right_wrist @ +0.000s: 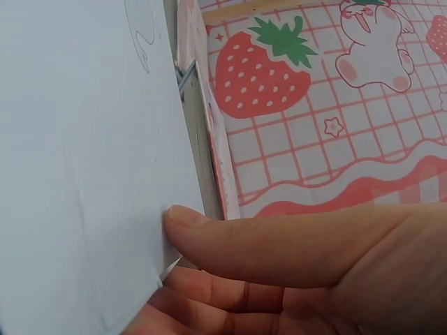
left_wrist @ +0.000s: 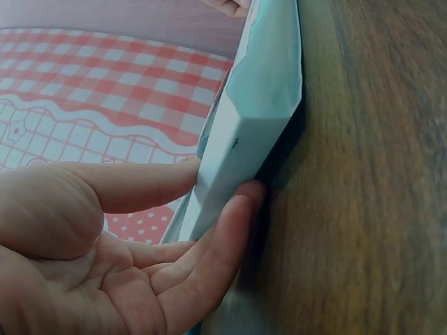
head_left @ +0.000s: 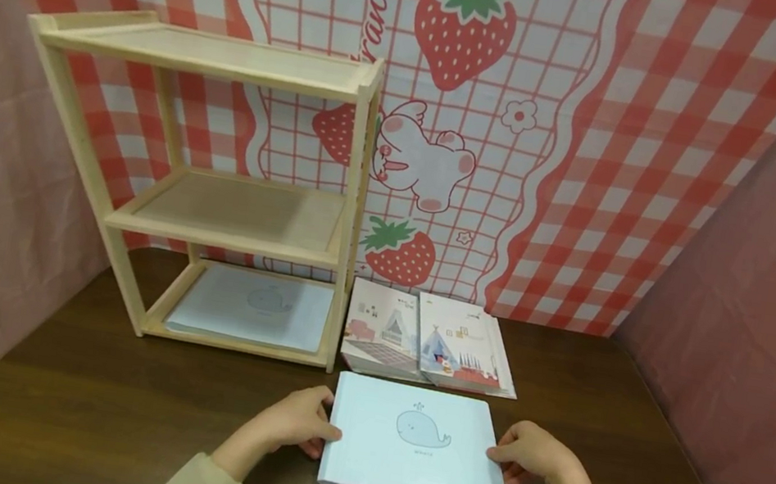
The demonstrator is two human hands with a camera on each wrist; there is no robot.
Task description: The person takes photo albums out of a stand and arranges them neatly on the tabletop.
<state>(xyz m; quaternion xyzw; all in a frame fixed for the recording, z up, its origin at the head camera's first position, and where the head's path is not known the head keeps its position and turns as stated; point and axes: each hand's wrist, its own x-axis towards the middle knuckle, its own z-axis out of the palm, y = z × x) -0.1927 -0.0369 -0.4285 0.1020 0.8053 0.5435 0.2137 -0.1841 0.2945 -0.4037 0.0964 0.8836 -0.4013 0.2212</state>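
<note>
A thick, pale blue-white book (head_left: 386, 469) with a whale drawing on its cover is between my hands near the front of the table. Its left edge is pinched by my left hand (head_left: 296, 419); in the left wrist view the thumb is on the cover side and the fingers (left_wrist: 234, 227) reach beneath the spine (left_wrist: 241, 143). My right hand (head_left: 537, 455) grips the opposite edge. The right wrist view shows that thumb (right_wrist: 223, 241) on the white cover (right_wrist: 98, 153), with the other fingers curled below and partly hidden.
A three-tier wooden shelf (head_left: 228, 240) stands at the back left, with a similar whale book (head_left: 215, 305) on its bottom tier. To its right, illustrated books (head_left: 381, 340) lie side by side on the dark table (head_left: 76, 397). A strawberry-patterned cloth (head_left: 576, 177) hangs behind.
</note>
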